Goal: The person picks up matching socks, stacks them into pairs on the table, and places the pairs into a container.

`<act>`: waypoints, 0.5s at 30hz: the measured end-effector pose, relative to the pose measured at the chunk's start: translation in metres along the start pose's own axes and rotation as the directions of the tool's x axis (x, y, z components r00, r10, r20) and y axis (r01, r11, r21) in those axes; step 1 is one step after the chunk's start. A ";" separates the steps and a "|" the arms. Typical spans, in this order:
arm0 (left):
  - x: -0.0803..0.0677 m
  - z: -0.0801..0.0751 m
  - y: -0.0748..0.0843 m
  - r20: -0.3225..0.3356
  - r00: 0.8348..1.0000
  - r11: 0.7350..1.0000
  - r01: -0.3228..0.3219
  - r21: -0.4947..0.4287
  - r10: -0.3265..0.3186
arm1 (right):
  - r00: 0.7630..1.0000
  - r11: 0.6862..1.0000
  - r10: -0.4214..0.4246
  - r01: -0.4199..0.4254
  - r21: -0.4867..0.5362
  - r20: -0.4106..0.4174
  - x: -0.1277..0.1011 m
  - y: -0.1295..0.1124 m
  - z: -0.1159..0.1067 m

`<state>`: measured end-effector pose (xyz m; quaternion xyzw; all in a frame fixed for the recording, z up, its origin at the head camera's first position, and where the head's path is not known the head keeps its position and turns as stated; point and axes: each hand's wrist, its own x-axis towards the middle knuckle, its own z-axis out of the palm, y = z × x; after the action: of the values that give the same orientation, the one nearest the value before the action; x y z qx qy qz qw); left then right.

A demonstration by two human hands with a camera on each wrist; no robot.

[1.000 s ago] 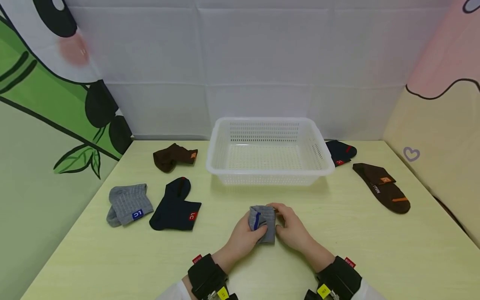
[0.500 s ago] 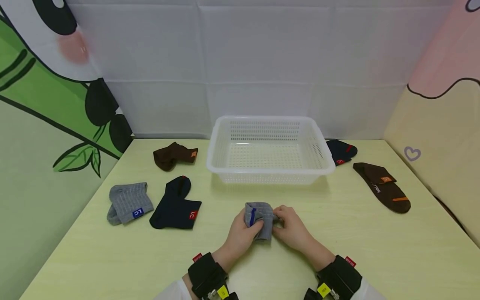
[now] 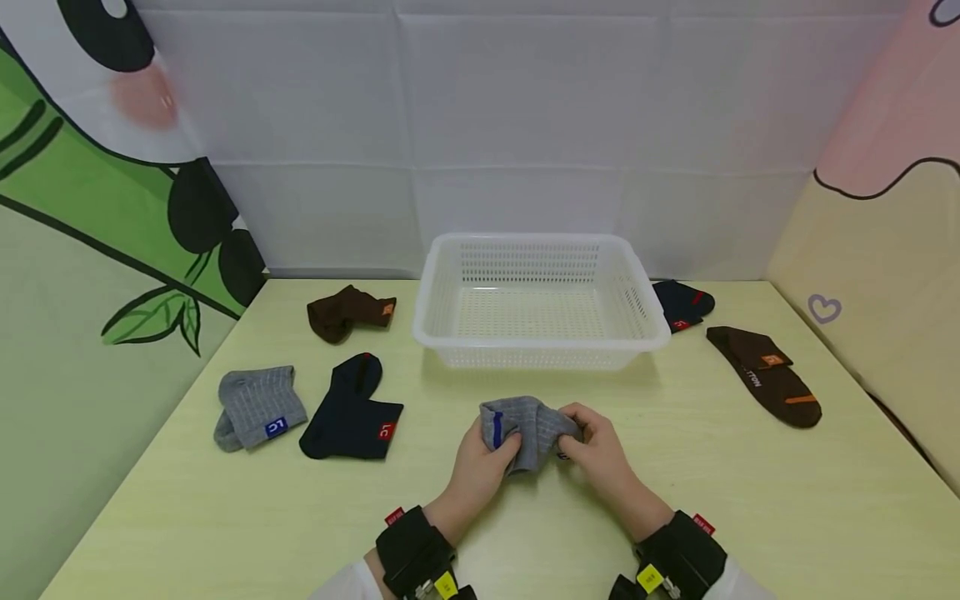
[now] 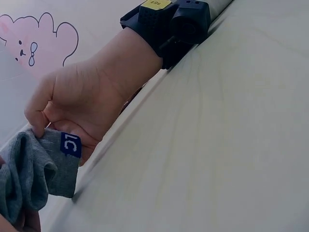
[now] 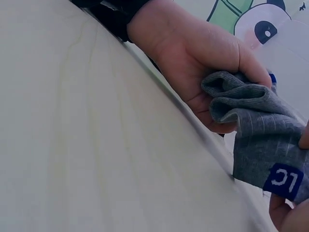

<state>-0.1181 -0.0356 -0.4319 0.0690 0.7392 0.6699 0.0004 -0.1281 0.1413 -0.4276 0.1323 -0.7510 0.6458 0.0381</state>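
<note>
Above the table's front middle, both hands hold a ribbed grey sock (image 3: 530,429). My left hand (image 3: 480,471) grips its bunched left part, thumb on top, near a dark blue stripe. On the other side my right hand (image 3: 600,454) pinches the sock's right end. In the left wrist view, the right hand (image 4: 84,99) has the edge with the blue LC label (image 4: 71,144). The folds of the sock (image 5: 265,106) lie against the left hand (image 5: 193,53) in the right wrist view, where only bits of the right fingers show. Some fingers are hidden behind the fabric.
A white perforated basket (image 3: 540,343) stands at the back middle. At left lie a brown sock (image 3: 348,312), a grey sock (image 3: 258,408) and a navy sock (image 3: 348,417). Another navy sock (image 3: 681,305) and a brown sock (image 3: 765,375) lie at right.
The sock has been spread wider between the hands. My left hand has shifted slightly left; the right hand has moved a little right with the sock's end.
</note>
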 end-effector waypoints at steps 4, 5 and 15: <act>0.001 0.000 -0.001 -0.047 0.999 0.999 0.018 0.036 -0.016 | 0.990 0.990 0.118 -0.123 -0.069 -0.080 0.003 -0.001 -0.001; 0.002 -0.001 -0.001 -0.054 0.998 0.999 0.021 0.041 -0.019 | 0.985 0.984 0.140 -0.150 -0.099 -0.102 0.004 0.000 -0.002; 0.009 -0.011 -0.005 -0.107 0.994 0.999 0.037 0.030 -0.033 | 0.970 0.916 0.228 -0.183 -0.358 0.089 0.010 0.005 -0.016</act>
<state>-0.1284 -0.0461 -0.4351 0.0202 0.7498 0.6608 -0.0283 -0.1414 0.1565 -0.4277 0.0852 -0.8637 0.4936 -0.0559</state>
